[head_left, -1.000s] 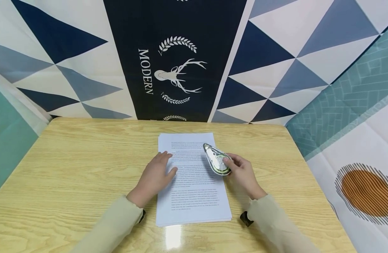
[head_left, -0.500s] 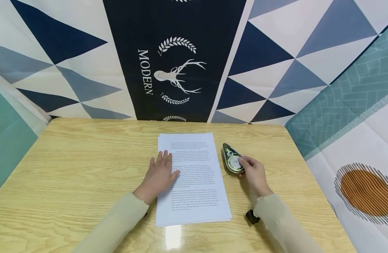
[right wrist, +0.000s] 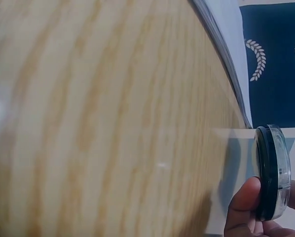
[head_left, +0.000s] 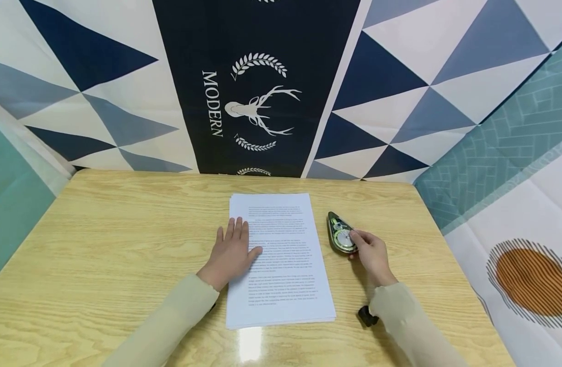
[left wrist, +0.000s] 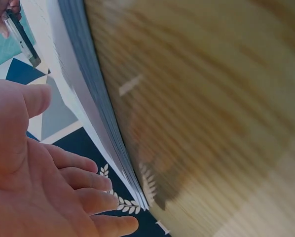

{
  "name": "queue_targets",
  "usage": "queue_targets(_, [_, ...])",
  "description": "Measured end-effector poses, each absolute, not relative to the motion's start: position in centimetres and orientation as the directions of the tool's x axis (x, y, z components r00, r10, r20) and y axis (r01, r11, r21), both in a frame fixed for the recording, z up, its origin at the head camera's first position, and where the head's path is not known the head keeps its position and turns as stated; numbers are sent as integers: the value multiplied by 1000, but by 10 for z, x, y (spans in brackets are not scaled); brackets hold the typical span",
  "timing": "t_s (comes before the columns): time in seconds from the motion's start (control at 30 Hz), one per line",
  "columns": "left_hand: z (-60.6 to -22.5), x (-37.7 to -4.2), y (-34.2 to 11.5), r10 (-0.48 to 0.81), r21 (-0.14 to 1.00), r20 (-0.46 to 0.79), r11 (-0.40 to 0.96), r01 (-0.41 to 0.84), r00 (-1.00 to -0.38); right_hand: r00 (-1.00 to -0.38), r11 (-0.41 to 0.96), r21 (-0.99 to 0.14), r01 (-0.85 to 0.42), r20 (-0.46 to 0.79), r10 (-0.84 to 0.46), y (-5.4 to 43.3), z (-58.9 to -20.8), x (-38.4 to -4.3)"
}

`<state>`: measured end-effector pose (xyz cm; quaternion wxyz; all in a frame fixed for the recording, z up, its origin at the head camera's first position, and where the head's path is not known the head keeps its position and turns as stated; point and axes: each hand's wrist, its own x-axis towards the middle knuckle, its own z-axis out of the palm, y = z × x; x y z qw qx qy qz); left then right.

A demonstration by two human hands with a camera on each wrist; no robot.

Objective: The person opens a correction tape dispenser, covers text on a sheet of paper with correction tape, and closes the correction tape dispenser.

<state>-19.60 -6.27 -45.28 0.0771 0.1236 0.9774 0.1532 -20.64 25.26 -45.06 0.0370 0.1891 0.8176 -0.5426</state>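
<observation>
My right hand (head_left: 371, 256) holds a teardrop-shaped correction tape (head_left: 342, 235) with a clear, dark and green casing. The thumb lies on top of its wide end, and the narrow tip points away, up and left. In the right wrist view the correction tape (right wrist: 273, 173) is seen edge-on, raised above the table. My left hand (head_left: 230, 255) is over the left edge of a stack of printed paper (head_left: 281, 275), fingers straight and a little spread. The left wrist view shows its palm and a gap between the hand (left wrist: 44, 182) and the stack's edge (left wrist: 88, 89).
The stack lies on a wood-grain table (head_left: 138, 239). Behind the table hangs a patterned cloth (head_left: 262, 61) with triangles and a deer head. A teal and white cloth (head_left: 505, 132) borders the right side. Glare shows near the table's front.
The correction tape in my right hand has moved right, from over the page to beside the stack. My left hand's fingers have straightened and turned to point forward over the paper.
</observation>
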Motion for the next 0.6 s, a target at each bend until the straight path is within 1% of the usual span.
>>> queue_targets(0.27, [-454,-198,-61,261,322,-158,925,200,-952,-918,338,-864,373,-290,271,254,-454,-206])
queue_targets(0.6, [-453,-200,-59,251,315,-195,932,182,-948,-916,395,-835,383,-289,277,253,-451,-206])
